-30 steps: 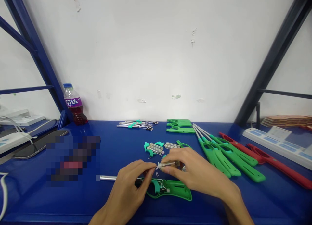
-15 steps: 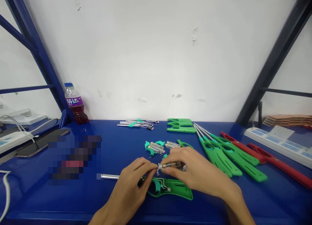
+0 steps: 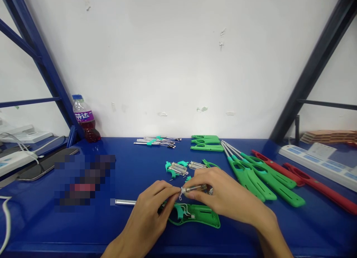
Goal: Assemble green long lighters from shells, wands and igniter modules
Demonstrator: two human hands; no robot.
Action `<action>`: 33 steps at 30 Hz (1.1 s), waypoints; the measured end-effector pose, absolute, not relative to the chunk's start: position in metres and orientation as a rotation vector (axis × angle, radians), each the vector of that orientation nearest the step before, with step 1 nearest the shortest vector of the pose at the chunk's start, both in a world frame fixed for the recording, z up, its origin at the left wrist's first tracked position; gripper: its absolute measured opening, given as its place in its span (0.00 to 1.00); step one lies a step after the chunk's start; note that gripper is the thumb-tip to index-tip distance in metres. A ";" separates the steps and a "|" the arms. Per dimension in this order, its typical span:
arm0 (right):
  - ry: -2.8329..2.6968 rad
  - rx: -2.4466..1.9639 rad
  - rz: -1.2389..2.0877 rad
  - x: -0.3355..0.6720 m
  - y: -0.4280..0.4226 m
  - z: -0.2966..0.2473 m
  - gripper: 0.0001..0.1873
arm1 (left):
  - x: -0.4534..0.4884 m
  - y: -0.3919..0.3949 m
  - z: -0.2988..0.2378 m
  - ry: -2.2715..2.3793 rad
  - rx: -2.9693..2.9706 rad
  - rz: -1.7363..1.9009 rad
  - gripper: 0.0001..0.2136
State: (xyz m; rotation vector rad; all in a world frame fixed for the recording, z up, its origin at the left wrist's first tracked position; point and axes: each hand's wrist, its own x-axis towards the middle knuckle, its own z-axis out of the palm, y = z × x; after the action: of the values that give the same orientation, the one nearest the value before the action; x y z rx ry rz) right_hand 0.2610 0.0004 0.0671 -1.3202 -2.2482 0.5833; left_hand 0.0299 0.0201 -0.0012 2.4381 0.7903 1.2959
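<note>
Below, green casing [image 3: 208, 218] on blue tabletop [image 3: 134, 176], scuffed white wall [image 3: 167, 57] behind

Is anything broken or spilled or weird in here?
I see nothing spilled; the bottle is capped. But the wall has scuffed patches, odd on an otherwise smooth surface. Blocky squares also hide a spot on the left of the blue table, so I can't tell what's there.

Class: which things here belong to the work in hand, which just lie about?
Likely in the work:
clear plastic tube in right hand
open green plastic shell
loose teal plastic pieces

Likely lying about:
purple-labelled plastic bottle
long white plastic power strip
</note>
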 end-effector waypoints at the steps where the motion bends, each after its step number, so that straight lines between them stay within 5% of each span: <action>1: -2.243 -1.321 0.579 0.261 0.001 0.067 0.08 | 0.029 0.020 -0.001 0.806 2.431 1.291 0.11; 33: -2.263 -1.287 0.569 0.262 -0.001 0.060 0.06 | 0.029 0.018 -0.003 0.862 2.451 1.196 0.07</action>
State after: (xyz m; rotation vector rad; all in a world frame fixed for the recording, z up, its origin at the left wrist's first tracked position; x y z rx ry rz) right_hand 0.2625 -0.0010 0.0604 -1.2872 -2.2628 0.5693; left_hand 0.0294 0.0185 -0.0029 2.4510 0.8622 1.1962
